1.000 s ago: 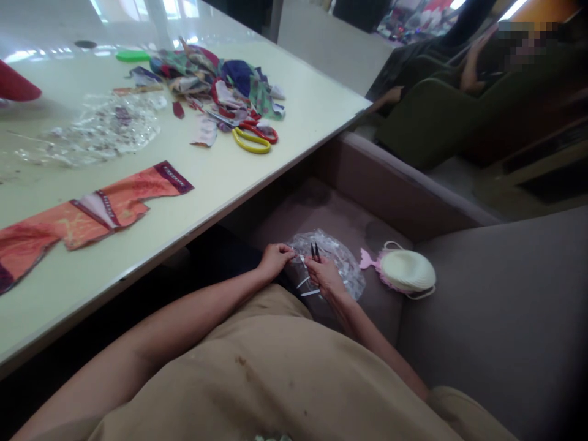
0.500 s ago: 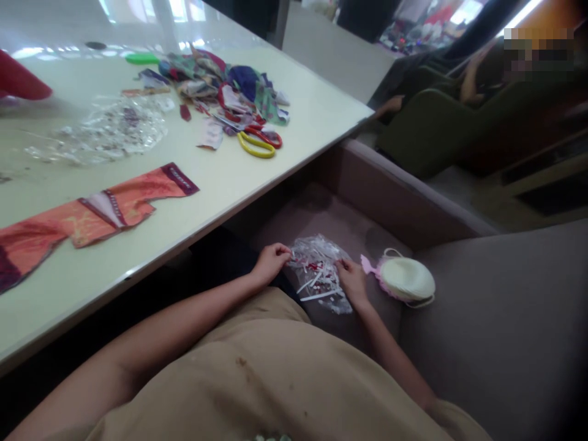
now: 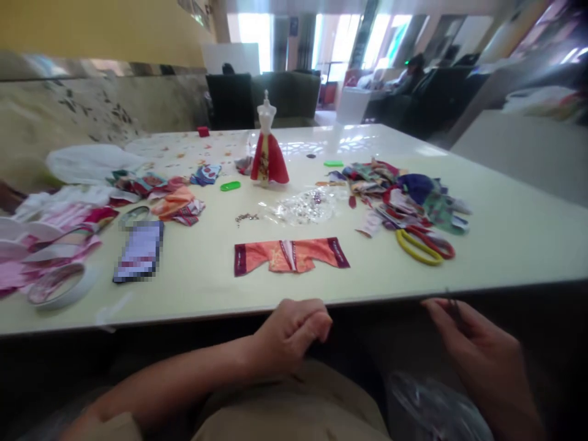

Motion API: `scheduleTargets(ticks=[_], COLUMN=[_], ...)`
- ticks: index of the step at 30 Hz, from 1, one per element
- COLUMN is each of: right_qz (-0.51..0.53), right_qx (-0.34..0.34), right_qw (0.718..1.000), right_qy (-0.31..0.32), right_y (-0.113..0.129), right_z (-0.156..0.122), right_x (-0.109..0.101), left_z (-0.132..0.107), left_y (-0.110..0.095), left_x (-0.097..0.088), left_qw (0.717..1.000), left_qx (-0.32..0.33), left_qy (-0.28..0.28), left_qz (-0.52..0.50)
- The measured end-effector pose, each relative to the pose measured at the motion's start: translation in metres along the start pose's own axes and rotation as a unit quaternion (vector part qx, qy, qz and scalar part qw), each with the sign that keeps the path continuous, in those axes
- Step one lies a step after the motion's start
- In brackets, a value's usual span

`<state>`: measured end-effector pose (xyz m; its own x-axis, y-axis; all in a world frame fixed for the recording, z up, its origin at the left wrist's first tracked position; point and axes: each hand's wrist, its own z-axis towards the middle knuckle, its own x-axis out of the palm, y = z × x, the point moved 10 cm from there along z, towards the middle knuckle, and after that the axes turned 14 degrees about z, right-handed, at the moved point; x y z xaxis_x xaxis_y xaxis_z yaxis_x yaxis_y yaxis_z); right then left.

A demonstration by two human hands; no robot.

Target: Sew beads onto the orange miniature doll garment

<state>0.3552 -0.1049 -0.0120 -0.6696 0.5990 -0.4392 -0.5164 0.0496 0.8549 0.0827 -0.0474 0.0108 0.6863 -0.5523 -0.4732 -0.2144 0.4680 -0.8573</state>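
Note:
My left hand (image 3: 294, 334) is closed in a fist just off the table's front edge; whatever its fingers may hold is hidden. Farther right, my right hand (image 3: 480, 346) pinches a thin dark tool (image 3: 454, 309), blurred, with a narrow tip pointing up. Beneath that hand lies a clear plastic bag (image 3: 434, 404). On the table beyond my left hand, a small orange doll garment (image 3: 261, 252) with purple cuffs and a pale collar is spread flat.
Scissors (image 3: 419, 248) with yellow and red handles lie by a fabric scrap heap (image 3: 404, 190). Behind the garment are a clear bag of small bits (image 3: 305, 207) and a dress form (image 3: 271, 156) in a red skirt. Tape (image 3: 59, 294), a phone (image 3: 139, 251) and pink cloth (image 3: 82, 245) fill the left.
The view has swung up and left from the seat to the table. Both hands have left the bag of bits and come up near the table edge; the right now holds a dark tool.

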Motion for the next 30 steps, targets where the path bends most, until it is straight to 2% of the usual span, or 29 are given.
scheduleTargets(ticks=[2,4,6,9,12,15,19,24,30], right_qz=[0.016,0.004,-0.017,-0.077,-0.162,-0.200,-0.176,-0.115,0.019], right_qx=[-0.078,-0.144,-0.180,-0.215,-0.236,-0.235,-0.238,-0.237,-0.212], right_qw=[0.995,0.981,0.964,0.928,0.896,0.886,0.880,0.896,0.930], right_qy=[0.058,0.128,0.196,0.294,0.340,0.346,0.371,0.359,0.299], right_y=[0.037,0.067,0.086,0.095,0.084,0.072,0.074,0.093,0.133], right_z=[0.025,0.043,0.056,0.062,0.059,0.059,0.059,0.073,0.100], right_x=[0.036,0.075,0.112,0.164,0.194,0.201,0.201,0.198,0.188], left_z=[-0.008,-0.013,-0.013,-0.008,-0.007,-0.010,-0.012,-0.015,-0.021], left_y=[0.009,0.023,0.031,0.045,0.065,0.076,0.074,0.064,0.053], left_x=[-0.049,-0.091,-0.118,-0.126,-0.122,-0.126,-0.132,-0.145,-0.177], left_qw=[0.993,0.974,0.948,0.914,0.906,0.907,0.911,0.910,0.905], left_qx=[-0.021,-0.055,-0.044,-0.003,0.008,0.004,0.012,0.007,-0.016], left_qy=[-0.085,-0.150,-0.178,-0.132,-0.067,-0.061,-0.083,-0.149,-0.241], left_qz=[0.081,0.160,0.259,0.383,0.417,0.417,0.405,0.388,0.352])
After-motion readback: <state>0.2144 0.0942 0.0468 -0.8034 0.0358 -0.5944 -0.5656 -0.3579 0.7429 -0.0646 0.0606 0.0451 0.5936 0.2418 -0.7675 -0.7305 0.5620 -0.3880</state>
